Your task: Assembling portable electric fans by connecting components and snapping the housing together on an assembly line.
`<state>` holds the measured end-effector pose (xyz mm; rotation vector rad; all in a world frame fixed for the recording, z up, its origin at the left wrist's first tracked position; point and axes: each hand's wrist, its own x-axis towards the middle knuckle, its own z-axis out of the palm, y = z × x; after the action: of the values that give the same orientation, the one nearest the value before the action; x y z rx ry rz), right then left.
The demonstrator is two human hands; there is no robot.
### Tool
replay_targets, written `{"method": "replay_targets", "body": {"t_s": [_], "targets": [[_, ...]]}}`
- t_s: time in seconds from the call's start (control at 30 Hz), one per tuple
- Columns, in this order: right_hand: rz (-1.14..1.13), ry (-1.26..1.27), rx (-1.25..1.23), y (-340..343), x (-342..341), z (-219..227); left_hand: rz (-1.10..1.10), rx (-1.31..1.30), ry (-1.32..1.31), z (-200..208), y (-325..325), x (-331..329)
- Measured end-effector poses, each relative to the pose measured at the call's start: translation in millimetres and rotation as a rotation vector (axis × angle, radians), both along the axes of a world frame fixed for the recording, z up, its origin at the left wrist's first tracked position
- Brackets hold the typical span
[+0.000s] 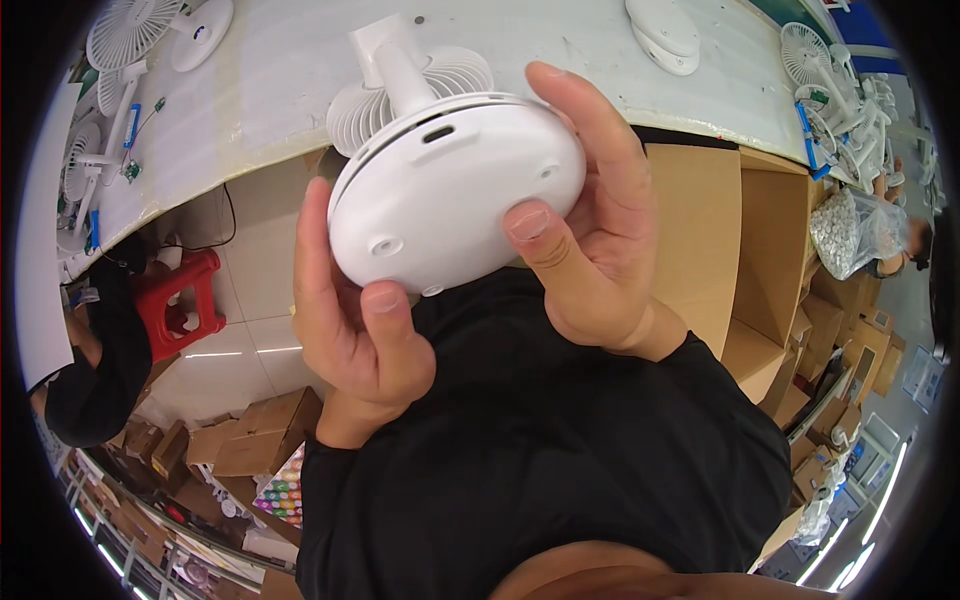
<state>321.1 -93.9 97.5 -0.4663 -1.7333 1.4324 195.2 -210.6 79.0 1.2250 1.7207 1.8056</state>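
Between both hands I hold a white desk fan by its round base (pixel 450 205), above the near edge of the table. The underside of the base is turned toward me, showing small round feet and a dark slot near its far rim. Beyond it extend the white stem (pixel 403 75) and the ribbed fan cage (pixel 458 72), partly hidden by the base. My left hand (pixel 362 335) grips the left rim, thumb on the lower edge. My right hand (pixel 598 240) clasps the right rim, its thumb pressed on the underside. A gap shows along the far rim, between base and upper shell.
The white table (pixel 270 90) carries a white base part (pixel 665 35) at the back, with fans (pixel 130 35) and blue-wrapped parts at its ends. Below are a cardboard box (pixel 695 230), a red stool (pixel 185 300) and a bag of white pieces (pixel 850 230). Someone in dark clothing sits left.
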Motion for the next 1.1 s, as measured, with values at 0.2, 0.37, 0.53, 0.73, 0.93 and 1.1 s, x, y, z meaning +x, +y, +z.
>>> {"method": "replay_targets", "body": {"t_s": [0.2,0.37,0.53,0.73,0.93,1.1], "targets": [[0.036,0.005,-0.165,0,-3,7,0.037,-0.034,-0.043,5,-1,-7],[0.103,-0.065,-0.077,12,-3,13,-0.003,-0.037,-0.049,-1,-6,-5],[0.197,-0.188,0.119,30,1,16,-0.055,-0.041,0.003,-4,-2,-10],[-0.006,0.086,0.455,19,-19,-23,0.114,0.165,-0.891,8,45,7],[0.087,-0.083,0.155,5,-7,-31,0.056,0.366,-0.634,-20,87,-29],[0.31,0.051,-0.363,-4,-5,-14,-0.175,0.62,-0.232,-2,84,-27]]}}
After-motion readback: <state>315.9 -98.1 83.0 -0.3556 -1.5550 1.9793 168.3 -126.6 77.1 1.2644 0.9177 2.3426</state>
